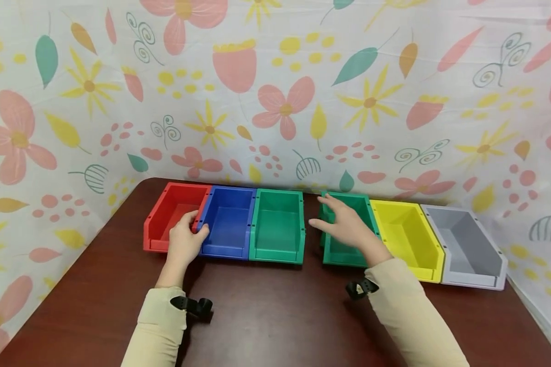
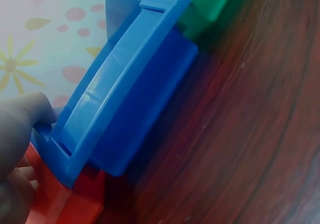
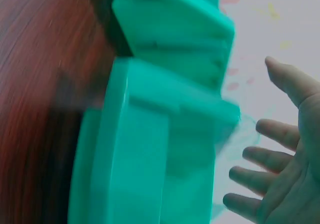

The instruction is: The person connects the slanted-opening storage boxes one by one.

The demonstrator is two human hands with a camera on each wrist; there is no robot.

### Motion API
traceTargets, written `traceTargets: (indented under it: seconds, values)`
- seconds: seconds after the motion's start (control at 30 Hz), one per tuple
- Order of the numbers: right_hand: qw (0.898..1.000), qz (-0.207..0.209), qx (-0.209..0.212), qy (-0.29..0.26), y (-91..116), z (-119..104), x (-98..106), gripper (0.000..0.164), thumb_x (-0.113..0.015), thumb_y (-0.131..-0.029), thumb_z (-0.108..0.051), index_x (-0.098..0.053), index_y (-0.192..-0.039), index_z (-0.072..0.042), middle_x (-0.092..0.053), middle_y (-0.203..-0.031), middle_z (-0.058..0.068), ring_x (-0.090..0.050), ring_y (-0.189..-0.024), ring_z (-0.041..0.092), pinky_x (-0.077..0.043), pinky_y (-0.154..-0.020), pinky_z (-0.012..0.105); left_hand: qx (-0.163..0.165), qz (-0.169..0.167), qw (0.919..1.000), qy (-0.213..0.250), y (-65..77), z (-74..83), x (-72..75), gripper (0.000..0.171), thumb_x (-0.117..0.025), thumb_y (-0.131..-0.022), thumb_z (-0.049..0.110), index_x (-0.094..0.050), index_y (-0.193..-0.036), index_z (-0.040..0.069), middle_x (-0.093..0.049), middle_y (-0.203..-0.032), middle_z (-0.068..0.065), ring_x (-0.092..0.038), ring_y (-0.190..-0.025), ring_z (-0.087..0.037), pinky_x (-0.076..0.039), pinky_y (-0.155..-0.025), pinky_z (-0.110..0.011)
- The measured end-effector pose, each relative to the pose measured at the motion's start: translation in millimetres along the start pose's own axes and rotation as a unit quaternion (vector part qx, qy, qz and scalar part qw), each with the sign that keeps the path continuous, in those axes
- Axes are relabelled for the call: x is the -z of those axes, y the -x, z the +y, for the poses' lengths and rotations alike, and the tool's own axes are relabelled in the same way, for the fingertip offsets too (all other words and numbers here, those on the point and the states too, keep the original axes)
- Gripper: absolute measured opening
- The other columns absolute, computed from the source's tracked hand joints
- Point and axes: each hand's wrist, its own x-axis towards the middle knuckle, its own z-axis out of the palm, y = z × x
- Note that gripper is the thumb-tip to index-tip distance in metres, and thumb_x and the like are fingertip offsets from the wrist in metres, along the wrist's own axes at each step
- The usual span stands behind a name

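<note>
At the left, my left hand [image 1: 183, 244] pinches the adjoining side walls of the red bin [image 1: 156, 245] and the blue bin [image 1: 222, 252]. Its thumb [image 2: 37, 107] is at the blue rim, and the other fingers reach into the red bin. A green bin [image 1: 275, 255] stands against the blue one. Across a gap sits a second green bin [image 1: 344, 259], with my right hand [image 1: 346, 224] over it. That hand's fingers [image 3: 255, 180] are spread, and nothing is held. In the right wrist view the hand is apart from the green bins.
A yellow bin [image 1: 426, 273] and a grey bin [image 1: 473, 279] continue the row to the right. All stand near the back of a dark brown wooden table [image 1: 266, 316]. Behind them hangs a flower-patterned cloth [image 1: 275, 158].
</note>
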Motion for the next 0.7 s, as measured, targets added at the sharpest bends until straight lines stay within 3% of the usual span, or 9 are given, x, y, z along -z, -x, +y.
traceTargets:
  seconds: [0.23,0.6,0.7]
  values:
    - [0.998,0.054,-0.034,0.004,24,24,17,0.081,-0.057,-0.089,-0.052,-0.029,-0.148,-0.006,-0.019,-0.155,0.024,-0.022,-0.139,0.046,-0.025,-0.107,0.064,0.016,-0.01,0.9998,-0.001,-4.9,-8.1,9.6,0.049,-0.057,-0.091,0.022,-0.047,-0.136,0.005,-0.057,-0.129,-0.022,-0.058,-0.107,-0.037,-0.05,-0.092,-0.051]
    - [0.997,0.068,-0.047,-0.004,45,35,25,0.08,-0.056,-0.09,-0.05,-0.026,-0.149,-0.005,-0.014,-0.156,0.025,-0.02,-0.139,0.048,-0.024,-0.107,0.065,0.025,-0.015,0.9994,-0.019,-9.7,-14.3,23.8,0.055,-0.057,-0.092,0.023,-0.041,-0.141,0.003,-0.051,-0.135,-0.024,-0.051,-0.118,-0.039,-0.042,-0.101,-0.054]
    - [0.997,0.069,-0.042,0.002,45,35,25,0.079,-0.056,-0.091,-0.049,-0.027,-0.149,-0.005,-0.015,-0.155,0.026,-0.021,-0.139,0.048,-0.024,-0.107,0.065,0.015,0.007,0.9994,-0.03,-6.2,-8.3,20.4,0.062,-0.058,-0.092,0.028,-0.037,-0.143,0.002,-0.044,-0.141,-0.023,-0.043,-0.127,-0.04,-0.037,-0.105,-0.056]
